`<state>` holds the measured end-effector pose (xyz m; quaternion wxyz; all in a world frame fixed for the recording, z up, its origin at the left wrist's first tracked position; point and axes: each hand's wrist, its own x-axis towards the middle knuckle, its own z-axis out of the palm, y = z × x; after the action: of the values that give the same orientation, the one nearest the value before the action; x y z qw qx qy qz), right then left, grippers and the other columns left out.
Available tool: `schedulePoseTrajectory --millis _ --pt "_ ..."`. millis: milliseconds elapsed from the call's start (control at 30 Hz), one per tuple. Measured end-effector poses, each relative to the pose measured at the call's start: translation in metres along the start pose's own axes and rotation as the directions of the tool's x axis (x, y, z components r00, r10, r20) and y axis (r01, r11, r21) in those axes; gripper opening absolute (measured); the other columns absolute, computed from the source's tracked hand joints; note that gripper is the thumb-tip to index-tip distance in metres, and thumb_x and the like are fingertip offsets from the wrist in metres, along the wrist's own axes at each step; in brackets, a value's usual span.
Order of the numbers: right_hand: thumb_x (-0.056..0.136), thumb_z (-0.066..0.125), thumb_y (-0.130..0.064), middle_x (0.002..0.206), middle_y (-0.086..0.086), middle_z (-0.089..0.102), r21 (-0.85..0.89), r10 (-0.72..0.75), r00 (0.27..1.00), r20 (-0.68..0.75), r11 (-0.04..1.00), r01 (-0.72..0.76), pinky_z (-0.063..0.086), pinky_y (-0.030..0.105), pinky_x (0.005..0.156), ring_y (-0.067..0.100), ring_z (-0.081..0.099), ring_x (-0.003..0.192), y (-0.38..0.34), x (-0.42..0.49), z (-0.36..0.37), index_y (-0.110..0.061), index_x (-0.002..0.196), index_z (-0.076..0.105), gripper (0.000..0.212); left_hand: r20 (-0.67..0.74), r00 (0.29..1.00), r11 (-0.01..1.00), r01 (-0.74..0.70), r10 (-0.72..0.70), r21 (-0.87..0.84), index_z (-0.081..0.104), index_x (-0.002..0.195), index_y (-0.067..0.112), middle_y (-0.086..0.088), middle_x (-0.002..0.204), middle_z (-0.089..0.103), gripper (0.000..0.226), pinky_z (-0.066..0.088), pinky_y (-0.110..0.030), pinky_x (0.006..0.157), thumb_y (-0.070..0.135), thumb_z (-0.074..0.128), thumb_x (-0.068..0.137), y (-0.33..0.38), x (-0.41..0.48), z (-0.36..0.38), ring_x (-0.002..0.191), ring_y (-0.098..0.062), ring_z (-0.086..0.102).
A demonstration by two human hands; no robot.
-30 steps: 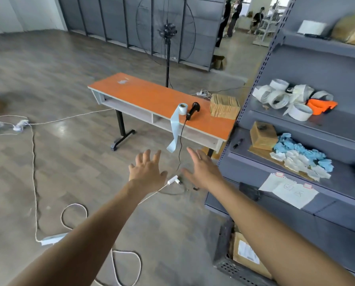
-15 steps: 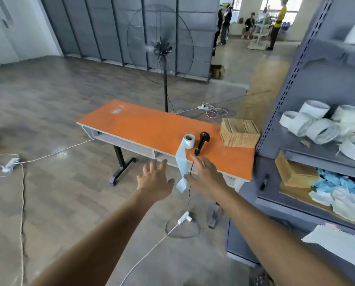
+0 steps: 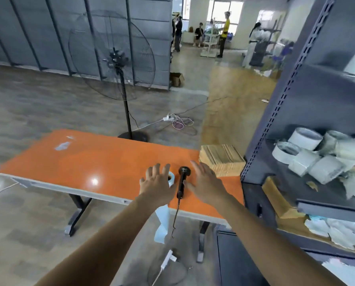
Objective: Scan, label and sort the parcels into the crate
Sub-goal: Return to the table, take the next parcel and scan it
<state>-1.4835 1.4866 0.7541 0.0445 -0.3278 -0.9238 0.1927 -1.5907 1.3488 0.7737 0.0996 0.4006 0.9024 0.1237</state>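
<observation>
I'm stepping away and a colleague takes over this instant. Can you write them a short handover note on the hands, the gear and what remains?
Left hand: open, fingers spread, over the label roll, holding nothing.
Right hand: open, just right of the scanner, holding nothing.
The scanner lies on the orange table, its cable hanging over the near edge. The roll's loose strip hangs off there too. A flat cardboard stack sits at the table's right end.
Done: nothing visibly scanned or labelled; no parcel or crate in view.
Left: scan, label, sort.
</observation>
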Motion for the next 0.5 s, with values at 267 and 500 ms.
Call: schedulePoseTrajectory --millis 267,500 --pt "0.094 0.046 -0.060 0.164 0.000 0.014 0.009 0.266 0.963 -0.033 0.964 -0.266 0.034 0.055 0.110 0.032 0.020 0.147 0.010 0.085 -0.002 -0.040 0.156 0.004 0.077 0.107 0.972 0.977 -0.211 0.210 0.002 0.010 0.153 0.027 -0.005 0.157 0.012 0.070 0.030 -0.049 0.110 0.048 0.044 0.095 -0.024 0.131 -0.011 0.142 -0.030 0.014" --pt "0.095 0.044 -0.062 0.161 0.002 0.015 0.032 0.441 0.896 -0.056 0.897 -0.440 0.038 0.055 0.107 0.032 0.024 0.146 0.034 0.114 -0.005 -0.033 0.156 0.009 0.077 0.230 0.909 0.934 -0.356 0.348 -0.003 0.007 0.154 0.024 -0.006 0.159 0.007 0.072 0.029 -0.052 0.110 0.047 0.045 0.096 -0.008 0.197 0.003 0.145 -0.032 0.010"
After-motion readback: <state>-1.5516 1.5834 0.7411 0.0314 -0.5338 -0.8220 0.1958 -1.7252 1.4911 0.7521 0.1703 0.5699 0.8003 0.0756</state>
